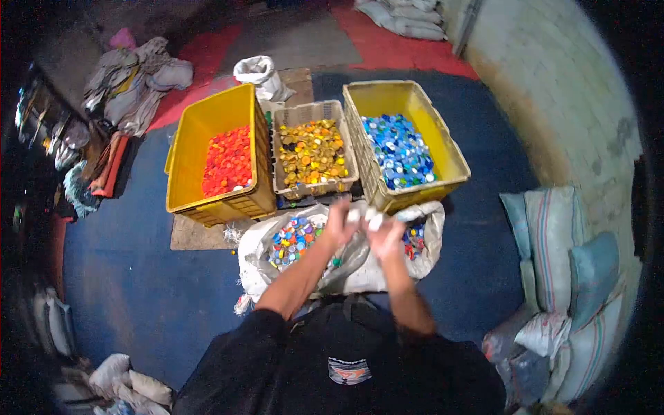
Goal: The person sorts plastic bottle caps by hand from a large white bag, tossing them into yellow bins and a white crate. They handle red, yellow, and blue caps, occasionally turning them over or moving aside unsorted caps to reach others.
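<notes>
My left hand (pixel 337 224) pinches a white cap (pixel 353 216), and my right hand (pixel 386 241) pinches white caps (pixel 375 222). They sit at my fingertips, between my hands, over the bag (pixel 432 238). It's too blurry to tell which way they face.

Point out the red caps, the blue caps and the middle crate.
Red caps (pixel 229 159): head view, middle of the heap.
Blue caps (pixel 399 151): head view, middle of the heap.
Middle crate (pixel 319 188): head view, wall nearest the person.
</notes>
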Available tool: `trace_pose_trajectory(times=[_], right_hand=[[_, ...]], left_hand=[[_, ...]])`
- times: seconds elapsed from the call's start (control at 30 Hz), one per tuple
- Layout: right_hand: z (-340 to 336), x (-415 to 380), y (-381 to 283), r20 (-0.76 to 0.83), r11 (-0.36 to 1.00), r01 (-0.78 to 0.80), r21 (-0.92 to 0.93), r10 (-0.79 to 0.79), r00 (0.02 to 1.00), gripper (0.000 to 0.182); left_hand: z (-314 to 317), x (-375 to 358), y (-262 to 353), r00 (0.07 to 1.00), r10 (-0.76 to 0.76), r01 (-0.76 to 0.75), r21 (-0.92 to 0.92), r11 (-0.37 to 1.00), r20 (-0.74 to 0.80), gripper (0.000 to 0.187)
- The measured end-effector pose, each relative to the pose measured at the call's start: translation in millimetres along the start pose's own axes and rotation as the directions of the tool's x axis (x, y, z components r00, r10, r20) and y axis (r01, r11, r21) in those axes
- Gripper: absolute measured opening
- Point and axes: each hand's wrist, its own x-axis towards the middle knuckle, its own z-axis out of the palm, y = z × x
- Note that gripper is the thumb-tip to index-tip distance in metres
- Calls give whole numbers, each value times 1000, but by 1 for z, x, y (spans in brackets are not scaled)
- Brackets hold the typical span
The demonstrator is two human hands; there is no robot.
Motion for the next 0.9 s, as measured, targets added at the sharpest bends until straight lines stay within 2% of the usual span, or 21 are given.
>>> trace_pose_trajectory(times=[0.03,0.07,0.13,0.2,0.23,0.33,0.4,0.47,0.5,0.53,0.57,0.6,0.63,0.67,0.73,0.77,0.87,0.9], right_hand=[[56,-12,-25,-93,988,151,38,-147,985,29],[41,23,-52,63,975,120,185,-134,989,21],[61,31,-95,179,986,162,28,-164,970,16],[80,21,-113,73,973,223,-63,-218,973,10],[84,9,-114,56,966,242,-91,-237,970,8],[24,17,-88,0,864,319,-390,-346,938,20],[-43,20,-49,-86,846,194,-496,-270,959,20],[-114,4,-5,89,572,224,-789,-255,963,20],[-175,17,27,77,367,170,-915,-254,964,24],[-196,10,46,88,207,138,-969,-235,968,25],[-214,2,65,98,38,109,-993,-216,972,27],[-191,-23,78,128,-60,119,-991,-174,976,26],[-151,-43,77,161,-242,135,-961,-93,983,21],[-147,-41,83,239,-309,214,-927,-44,970,21],[-144,-36,98,375,-417,368,-831,69,924,22],[-145,-25,105,291,-542,340,-769,177,940,27],[-121,-6,122,514,-564,553,-614,246,822,28],[-118,4,130,573,-582,597,-552,255,779,31]], left_hand=[[46,17,25,995,-41,53,-141,989,89,53],[87,30,46,984,-45,81,-207,975,173,64],[142,26,84,989,-58,33,-171,985,-139,65],[134,33,100,999,-13,21,-170,985,46,63],[133,21,102,998,55,-53,-145,988,8,52],[61,2,91,982,24,-4,104,995,-188,45],[10,-32,75,927,17,27,113,993,-375,43],[-87,-62,42,835,-77,103,18,995,-544,48],[-108,-86,29,794,-62,64,-19,998,-605,50],[-129,-113,14,745,-54,25,-53,998,-665,52],[-164,-136,-4,732,-95,73,-61,995,-674,50],[-197,-159,-21,718,-136,122,-68,990,-683,48],[-213,-184,-35,780,-157,86,-146,986,-606,39],[-222,-204,-43,836,-168,55,-224,973,-523,32],[-187,-228,-45,695,-187,95,-169,981,-694,26],[-170,-236,-48,612,-189,121,-146,982,-768,23],[-150,-252,-58,554,-175,228,-54,972,-814,18],[-145,-255,-62,508,-166,271,-26,962,-845,18]])
